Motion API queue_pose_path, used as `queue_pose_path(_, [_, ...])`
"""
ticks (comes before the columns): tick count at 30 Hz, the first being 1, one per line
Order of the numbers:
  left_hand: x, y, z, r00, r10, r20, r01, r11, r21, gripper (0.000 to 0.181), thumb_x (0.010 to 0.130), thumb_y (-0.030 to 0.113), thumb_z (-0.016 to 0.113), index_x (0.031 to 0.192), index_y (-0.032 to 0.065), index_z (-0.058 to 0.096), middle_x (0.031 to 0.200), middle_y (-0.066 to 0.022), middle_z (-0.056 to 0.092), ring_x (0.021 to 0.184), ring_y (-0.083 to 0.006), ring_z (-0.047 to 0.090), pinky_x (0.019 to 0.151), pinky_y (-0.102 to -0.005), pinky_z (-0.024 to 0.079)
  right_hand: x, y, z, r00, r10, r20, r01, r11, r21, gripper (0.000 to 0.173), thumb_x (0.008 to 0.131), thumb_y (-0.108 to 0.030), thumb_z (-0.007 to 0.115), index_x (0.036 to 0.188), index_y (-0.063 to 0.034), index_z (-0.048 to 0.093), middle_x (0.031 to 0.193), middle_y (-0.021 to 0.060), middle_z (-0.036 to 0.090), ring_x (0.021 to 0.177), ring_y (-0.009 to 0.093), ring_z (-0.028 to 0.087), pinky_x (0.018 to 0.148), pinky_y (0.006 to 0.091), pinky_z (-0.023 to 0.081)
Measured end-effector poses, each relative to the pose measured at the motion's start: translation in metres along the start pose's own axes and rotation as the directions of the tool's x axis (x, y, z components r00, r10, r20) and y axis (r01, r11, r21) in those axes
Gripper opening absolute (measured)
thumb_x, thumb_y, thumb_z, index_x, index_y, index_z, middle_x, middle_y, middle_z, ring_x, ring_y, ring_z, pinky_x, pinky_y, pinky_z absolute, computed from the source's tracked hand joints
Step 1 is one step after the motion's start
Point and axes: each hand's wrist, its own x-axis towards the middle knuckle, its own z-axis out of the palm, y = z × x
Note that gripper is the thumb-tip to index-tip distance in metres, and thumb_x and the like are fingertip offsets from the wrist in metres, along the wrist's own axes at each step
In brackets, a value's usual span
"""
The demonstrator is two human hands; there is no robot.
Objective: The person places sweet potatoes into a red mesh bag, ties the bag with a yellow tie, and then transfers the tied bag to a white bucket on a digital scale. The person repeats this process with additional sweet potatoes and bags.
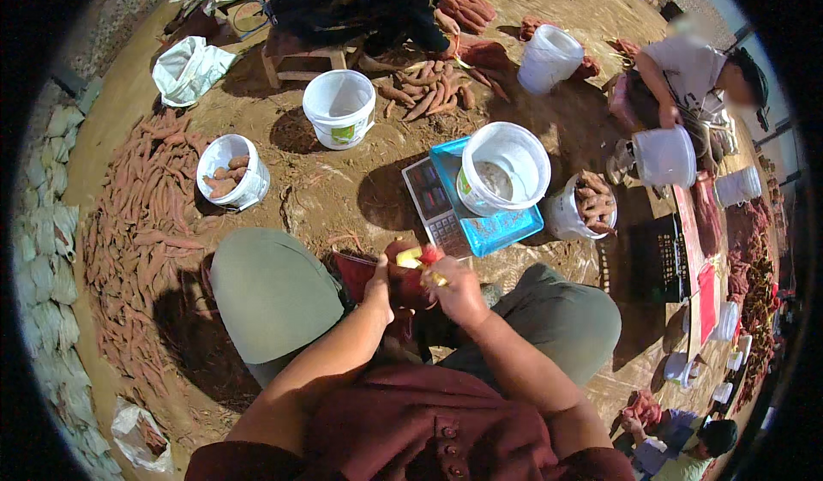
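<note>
Between my knees I hold a dark red bag [408, 288], which looks like mesh. My left hand [378, 291] grips its left side, thumb up. At its upper right, the fingers of my right hand [458, 288] are curled against the bag, with a small yellow item showing at them. A yellow-and-white piece [409, 258] and some bright red material lie between both hands; their exact kind is unclear. Just beyond stands a digital scale [443, 191] with a blue tray [508, 231], and on it a white plastic bucket [505, 166] with some dirt inside.
Buckets of sweet potatoes stand left [233, 172] and right [580, 208] of the scale. A large sweet potato heap [144, 224] covers the left ground; a smaller pile [434, 89] lies ahead. Another white bucket [339, 111] stands nearer. Other people work ahead, at right and at lower right.
</note>
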Motion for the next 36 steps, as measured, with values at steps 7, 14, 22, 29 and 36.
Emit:
queue_pose_path(7, [-0.034, 0.018, 0.051, 0.796, 0.226, 0.561, -0.417, 0.877, 0.239, 0.042, 0.093, 0.036, 0.043, 0.113, 0.0026, 0.059, 0.112, -0.0123, 0.062, 0.099, -0.0229, 0.061, 0.089, -0.0363, 0.049, 0.007, -0.024, 0.015, 0.909, -0.380, 0.170, 0.407, 0.898, -0.167, 0.025, 0.064, 0.003, 0.061, 0.089, -0.0011, 0.061, 0.082, 0.0139, 0.059, 0.079, 0.034, 0.060, 0.069, 0.0401, 0.050])
queue_pose_path(14, [-0.144, 0.065, 0.094, 0.747, 0.472, 0.468, -0.381, 0.881, -0.280, 0.050, 0.091, 0.029, 0.045, 0.134, 0.0026, 0.043, 0.130, -0.0166, 0.052, 0.116, -0.0281, 0.053, 0.099, -0.0408, 0.043, 0.008, -0.087, 0.001, 0.738, -0.587, 0.333, 0.671, 0.689, -0.274, 0.029, 0.070, -0.009, 0.066, 0.098, -0.0014, 0.062, 0.099, 0.0131, 0.057, 0.075, 0.026, 0.061, 0.059, 0.0336, 0.051])
queue_pose_path(22, [-0.194, 0.138, 0.125, 0.572, 0.708, 0.413, -0.638, 0.701, -0.318, 0.055, 0.092, 0.029, 0.043, 0.140, 0.0031, 0.034, 0.136, -0.0136, 0.046, 0.123, -0.0281, 0.047, 0.106, -0.0406, 0.036, 0.021, -0.107, -0.064, 0.898, -0.339, 0.281, 0.299, 0.938, 0.176, 0.038, 0.083, -0.017, 0.066, 0.116, 0.0013, 0.059, 0.130, 0.0176, 0.052, 0.118, 0.030, 0.053, 0.097, 0.0423, 0.043])
queue_pose_path(29, [-0.186, 0.138, 0.104, 0.377, 0.779, 0.501, -0.856, 0.500, -0.133, 0.082, 0.055, 0.018, 0.070, 0.130, 0.0019, 0.041, 0.123, -0.0144, 0.053, 0.113, -0.0287, 0.054, 0.101, -0.0400, 0.042, 0.085, -0.087, -0.039, 0.981, 0.090, 0.175, -0.194, 0.314, 0.929, 0.077, 0.090, -0.051, 0.053, 0.146, -0.0074, 0.023, 0.144, 0.0152, 0.036, 0.130, 0.030, 0.040, 0.108, 0.0478, 0.029])
queue_pose_path(36, [-0.162, 0.106, 0.112, 0.578, 0.564, 0.589, -0.778, 0.599, 0.190, 0.111, 0.057, 0.024, 0.082, 0.147, 0.0066, 0.019, 0.143, -0.0122, 0.036, 0.134, -0.0270, 0.032, 0.112, -0.0408, 0.025, 0.096, -0.044, -0.044, 0.935, 0.347, 0.067, -0.155, 0.233, 0.960, 0.067, 0.086, -0.040, 0.062, 0.139, -0.0083, 0.036, 0.135, 0.0128, 0.048, 0.121, 0.031, 0.049, 0.106, 0.0465, 0.037])
